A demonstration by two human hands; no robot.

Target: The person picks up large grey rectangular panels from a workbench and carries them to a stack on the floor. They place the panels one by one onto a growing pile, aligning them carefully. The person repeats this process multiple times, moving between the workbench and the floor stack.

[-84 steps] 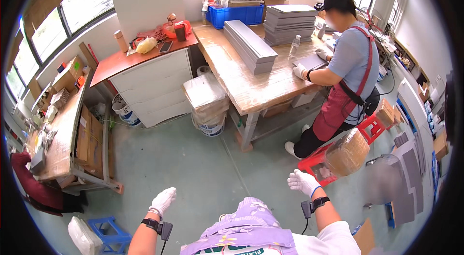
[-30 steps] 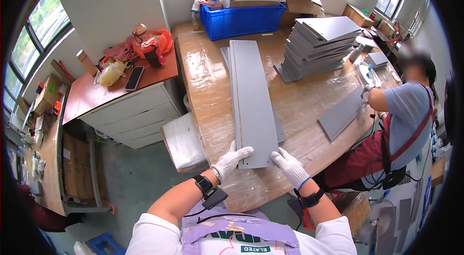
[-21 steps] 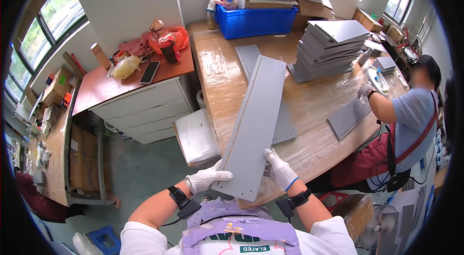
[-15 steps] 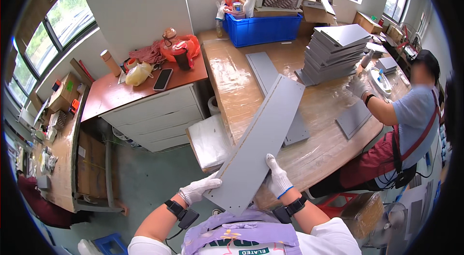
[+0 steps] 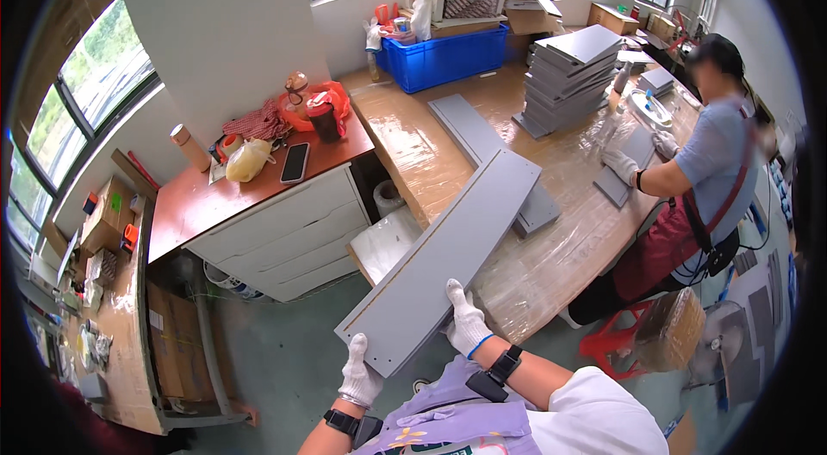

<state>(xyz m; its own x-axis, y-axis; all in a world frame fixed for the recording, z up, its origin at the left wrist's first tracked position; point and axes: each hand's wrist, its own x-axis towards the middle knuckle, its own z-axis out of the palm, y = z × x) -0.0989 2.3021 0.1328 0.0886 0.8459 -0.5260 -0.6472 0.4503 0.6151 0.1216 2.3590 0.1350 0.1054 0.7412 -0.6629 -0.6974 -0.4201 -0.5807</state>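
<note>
Lifting step | left hand and right hand, both gloved, clamped on long grey panel tilted above wooden table | next calls for steady carrying.

I am lifting the long grey panel off the wooden table, swinging its near end out past the table's front edge. My left hand and right hand are drawing back toward my chest with it.

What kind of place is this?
Probably a small workshop or packing room: a stack of grey panels on a plastic-wrapped workbench, a blue crate, and an aproned co-worker.
</note>
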